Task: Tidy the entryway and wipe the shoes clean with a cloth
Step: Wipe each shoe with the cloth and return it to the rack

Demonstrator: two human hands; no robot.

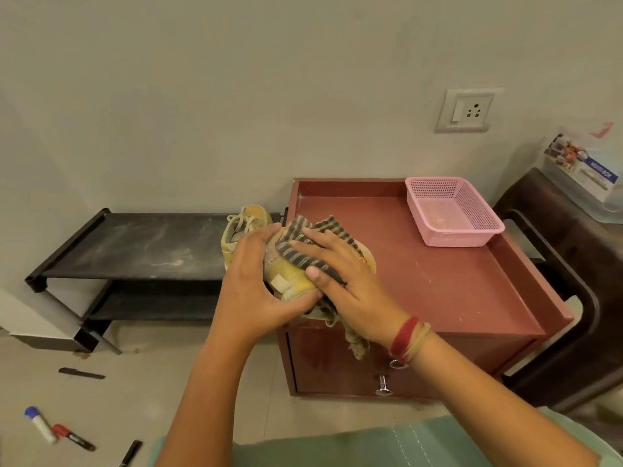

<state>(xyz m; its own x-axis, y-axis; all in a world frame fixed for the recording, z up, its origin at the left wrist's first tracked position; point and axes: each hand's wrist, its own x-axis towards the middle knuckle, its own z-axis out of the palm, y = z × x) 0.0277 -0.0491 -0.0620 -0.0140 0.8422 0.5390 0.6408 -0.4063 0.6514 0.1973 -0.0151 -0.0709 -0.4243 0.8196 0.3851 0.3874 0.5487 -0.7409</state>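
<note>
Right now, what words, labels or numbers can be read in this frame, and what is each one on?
"MULTI-BOX", blurred, so not certain: the blue band on the box label, far right.
Rest of that label: too small to read.
Markers, lower left: print too blurred to read.
Nothing else shows any text.
</note>
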